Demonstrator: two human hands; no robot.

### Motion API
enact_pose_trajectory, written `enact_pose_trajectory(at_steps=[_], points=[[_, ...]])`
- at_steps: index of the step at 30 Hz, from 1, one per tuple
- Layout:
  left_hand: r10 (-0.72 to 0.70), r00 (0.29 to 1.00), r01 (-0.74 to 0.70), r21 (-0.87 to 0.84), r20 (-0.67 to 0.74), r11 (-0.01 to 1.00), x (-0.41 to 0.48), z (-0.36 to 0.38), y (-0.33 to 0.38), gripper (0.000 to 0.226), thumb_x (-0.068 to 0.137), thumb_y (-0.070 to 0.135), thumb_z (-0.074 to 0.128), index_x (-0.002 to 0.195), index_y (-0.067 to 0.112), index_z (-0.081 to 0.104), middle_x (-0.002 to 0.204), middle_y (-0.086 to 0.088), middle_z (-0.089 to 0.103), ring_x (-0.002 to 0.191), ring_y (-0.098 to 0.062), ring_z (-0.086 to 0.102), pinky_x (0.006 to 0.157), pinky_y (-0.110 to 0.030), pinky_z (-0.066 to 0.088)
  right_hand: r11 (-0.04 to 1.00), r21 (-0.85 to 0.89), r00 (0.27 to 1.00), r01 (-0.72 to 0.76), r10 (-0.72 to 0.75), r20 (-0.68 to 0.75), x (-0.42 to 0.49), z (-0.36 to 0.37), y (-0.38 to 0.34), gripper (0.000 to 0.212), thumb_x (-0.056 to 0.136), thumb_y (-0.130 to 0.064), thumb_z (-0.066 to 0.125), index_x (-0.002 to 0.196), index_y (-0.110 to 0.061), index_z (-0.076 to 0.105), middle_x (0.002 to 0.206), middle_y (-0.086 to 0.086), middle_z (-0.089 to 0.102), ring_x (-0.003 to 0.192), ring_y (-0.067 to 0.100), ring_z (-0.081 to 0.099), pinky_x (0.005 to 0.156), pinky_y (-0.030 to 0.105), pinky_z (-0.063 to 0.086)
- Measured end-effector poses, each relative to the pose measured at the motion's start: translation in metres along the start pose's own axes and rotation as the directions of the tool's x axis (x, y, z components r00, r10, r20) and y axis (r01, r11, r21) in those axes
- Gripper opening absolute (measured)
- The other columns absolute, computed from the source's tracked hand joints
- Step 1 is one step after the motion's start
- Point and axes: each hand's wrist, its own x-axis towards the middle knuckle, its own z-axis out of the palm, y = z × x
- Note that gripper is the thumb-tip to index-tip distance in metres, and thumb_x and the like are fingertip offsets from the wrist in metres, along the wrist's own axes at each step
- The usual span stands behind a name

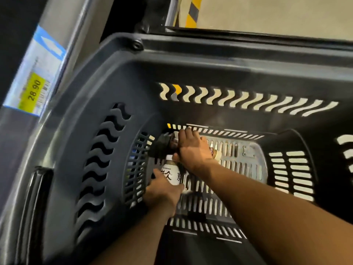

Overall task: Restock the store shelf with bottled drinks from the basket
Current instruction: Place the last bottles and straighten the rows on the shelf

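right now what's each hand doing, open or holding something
left hand: grips the white bottle
right hand: fingers curled round a dark bottle in the far corner of the basket

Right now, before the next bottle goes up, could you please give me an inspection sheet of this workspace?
Surface: slotted floor of the dark grey basket.
Job's things: white bottle with black characters by the left wall; a blurred dark bottle beyond it; a beige cap peeking out beside the right hand.
Clutter: nothing seen.
Hands: left hand grips the white bottle; right hand lies over the dark bottle, grip unclear.
Cables: nothing seen.
Surroundings: shelf edge with a price tag reading 28.90 on the left; a yellow-black floor stripe beyond the basket.
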Motion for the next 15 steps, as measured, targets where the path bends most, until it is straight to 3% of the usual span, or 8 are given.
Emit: enact_pose_trajectory(at_steps=[3, 6, 8, 11, 15], points=[[-0.112, 0.993, 0.105, -0.148, -0.036, 0.983, 0.001, 0.000, -0.003, 0.071, 0.073, 0.047, 0.080, 0.122, 0.015, 0.039, 0.120, -0.014, 0.063, 0.107, -0.034, 0.063, 0.081, -0.041, 0.050, 0.996, -0.001, 0.996, -0.085, 0.085, 0.031, -0.006, 0.009, 0.013, 0.057, 0.085, -0.028, 0.069, 0.131, -0.018, 0.037, 0.120, 0.005, 0.050, 0.104, 0.023, 0.049, 0.091, 0.040, 0.043], [-0.071, 0.993, 0.066, -0.054, -0.090, 0.996, 0.002, -0.002, -0.004, 0.073, 0.074, 0.046, 0.081, 0.122, 0.015, 0.036, 0.119, -0.014, 0.063, 0.107, -0.034, 0.063, 0.074, -0.039, 0.047, 0.981, 0.079, 0.985, -0.175, 0.175, 0.003, -0.009, 0.017, 0.019, 0.057, 0.082, -0.023, 0.072, 0.127, -0.022, 0.038, 0.112, 0.004, 0.052, 0.104, 0.023, 0.050, 0.098, 0.044, 0.041], [-0.046, 0.993, 0.042, -0.042, -0.105, 0.998, 0.002, 0.002, -0.004, 0.072, 0.074, 0.046, 0.080, 0.121, 0.016, 0.035, 0.117, -0.013, 0.063, 0.107, -0.034, 0.064, 0.077, -0.040, 0.049, 0.977, 0.089, 0.981, -0.192, 0.192, 0.004, -0.009, 0.018, 0.018, 0.056, 0.082, -0.024, 0.073, 0.126, -0.023, 0.038, 0.110, 0.003, 0.053, 0.103, 0.022, 0.050, 0.100, 0.046, 0.041], [-0.049, 0.996, 0.042, -0.087, -0.080, 0.995, 0.003, 0.002, -0.005, 0.075, 0.073, 0.043, 0.081, 0.124, 0.014, 0.035, 0.119, -0.013, 0.062, 0.109, -0.033, 0.061, 0.081, -0.042, 0.048, 0.961, 0.169, 0.976, -0.217, 0.210, 0.058, -0.015, 0.015, 0.017, 0.052, 0.081, -0.032, 0.074, 0.121, -0.024, 0.042, 0.108, 0.002, 0.057, 0.100, 0.021, 0.053, 0.094, 0.045, 0.047], [-0.062, 0.997, 0.069, -0.219, 0.038, 0.973, -0.014, -0.023, -0.002, 0.075, 0.070, 0.039, 0.085, 0.123, 0.011, 0.040, 0.120, -0.014, 0.063, 0.108, -0.033, 0.062, 0.079, -0.036, 0.045, 0.744, 0.513, 0.903, -0.428, 0.372, 0.215, -0.051, -0.020, 0.015, 0.059, 0.074, -0.043, 0.080, 0.120, -0.022, 0.048, 0.103, -0.002, 0.062, 0.093, 0.018, 0.063, 0.083, 0.037, 0.057]])
